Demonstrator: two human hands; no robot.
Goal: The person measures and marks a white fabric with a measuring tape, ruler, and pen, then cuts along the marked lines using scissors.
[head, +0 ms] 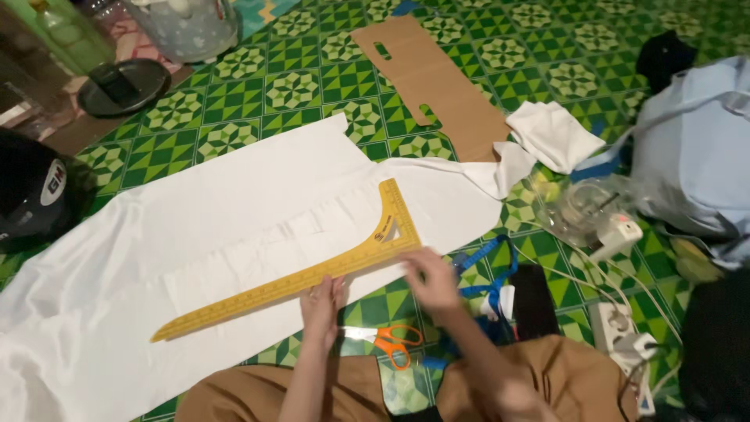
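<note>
A yellow L-shaped tailor's ruler [312, 275] lies diagonally on a white cloth [156, 258] spread over the green patterned floor. My left hand [323, 303] rests flat on the cloth at the ruler's near edge, fingers together, touching the ruler. Just to the right, my right hand [432, 277] is blurred, close to the ruler's corner end and the cloth's edge; whether it holds anything is unclear. Orange-handled scissors [387, 339] lie on the floor just below both hands.
A blue tape measure [488, 270] and a black object [535, 301] lie right of my hands. A cardboard piece [437, 82], white fabric scraps [551, 133], a power strip with cables [621, 332], a black helmet [31, 191] and a dark lid [121, 86] surround the cloth.
</note>
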